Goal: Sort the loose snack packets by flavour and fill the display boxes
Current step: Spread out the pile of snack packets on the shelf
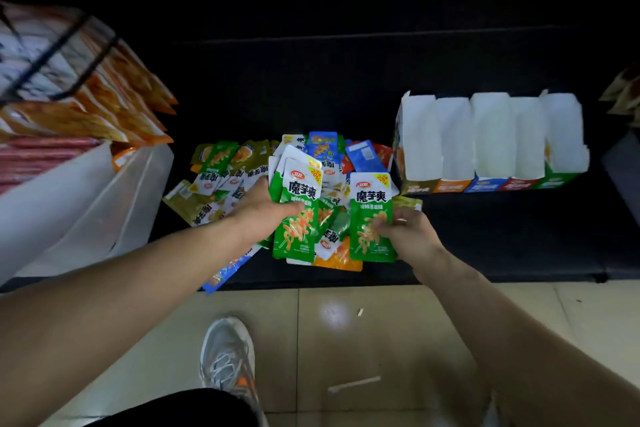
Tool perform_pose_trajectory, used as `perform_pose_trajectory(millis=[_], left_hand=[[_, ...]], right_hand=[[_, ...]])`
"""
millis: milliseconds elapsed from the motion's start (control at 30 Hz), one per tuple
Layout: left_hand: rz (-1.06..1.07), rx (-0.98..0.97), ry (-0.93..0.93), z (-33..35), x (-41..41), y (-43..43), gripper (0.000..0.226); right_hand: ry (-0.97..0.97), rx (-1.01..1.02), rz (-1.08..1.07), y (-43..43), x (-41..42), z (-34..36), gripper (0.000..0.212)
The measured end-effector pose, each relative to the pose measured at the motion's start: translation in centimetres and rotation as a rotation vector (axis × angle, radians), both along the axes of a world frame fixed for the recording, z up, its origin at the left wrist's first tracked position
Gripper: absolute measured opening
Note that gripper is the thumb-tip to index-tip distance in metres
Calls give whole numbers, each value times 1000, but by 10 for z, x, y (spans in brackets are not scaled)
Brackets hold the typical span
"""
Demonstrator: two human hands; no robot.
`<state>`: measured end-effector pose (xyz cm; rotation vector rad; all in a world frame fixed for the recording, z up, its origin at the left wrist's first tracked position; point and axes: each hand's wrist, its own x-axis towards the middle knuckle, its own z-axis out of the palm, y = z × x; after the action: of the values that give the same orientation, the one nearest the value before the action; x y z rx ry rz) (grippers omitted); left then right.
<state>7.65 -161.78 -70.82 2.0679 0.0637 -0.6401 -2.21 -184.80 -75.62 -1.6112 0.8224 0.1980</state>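
Note:
A heap of loose snack packets [242, 167] in green, olive, blue, red and orange lies on the dark shelf. My left hand [265, 208] grips a stack of green packets [298, 198] held upright above the heap. My right hand [407, 234] pinches a single green packet [370, 205] by its lower right edge, just right of the stack. To the right stands the display box [491, 135], a row of several white open compartments with coloured fronts; no packets show inside them.
A white plastic bin [86, 198] with orange bags stands at the left on the shelf. A few bags sit at the far right edge [627, 90]. The shelf's front edge runs just below the heap. On the tiled floor below are my shoe [228, 354] and a paper scrap [353, 384].

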Motion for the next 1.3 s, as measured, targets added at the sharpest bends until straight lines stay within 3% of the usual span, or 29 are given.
perform_pose_trajectory(millis=[67,167,267,433,633,733,967,1033,1133,1300], left_hand=[[-23,-7,-8,31,-7,-5,93],[-63,-98,-13,77,-26,-17,64],[-94,-212,0,121,-58,-32,65],[-107,-407,1,164,-119,-67,47],[-42,-516,16,167,-167,-100,40],[-8,-590,17,171,-170,-105,36],[144,-571,88,172,-150,-112,67],[223,-594,111,168,-139,-113,53],[165,-561,32,155,-126,-114,17],[98,-548,-63,142,-123,-117,33]], right_hand=[[-62,102,55,-6,-4,38,15],[-137,178,150,-14,-17,103,24],[-197,198,168,-18,-43,162,32],[-261,193,141,-28,-109,215,32],[-319,183,45,-36,-143,221,32],[-395,142,112,-40,-136,221,32],[-437,57,180,-53,-108,208,25],[-417,90,140,-58,-100,205,33],[-391,155,95,-61,-92,199,47],[-392,145,99,-58,-88,189,43]])
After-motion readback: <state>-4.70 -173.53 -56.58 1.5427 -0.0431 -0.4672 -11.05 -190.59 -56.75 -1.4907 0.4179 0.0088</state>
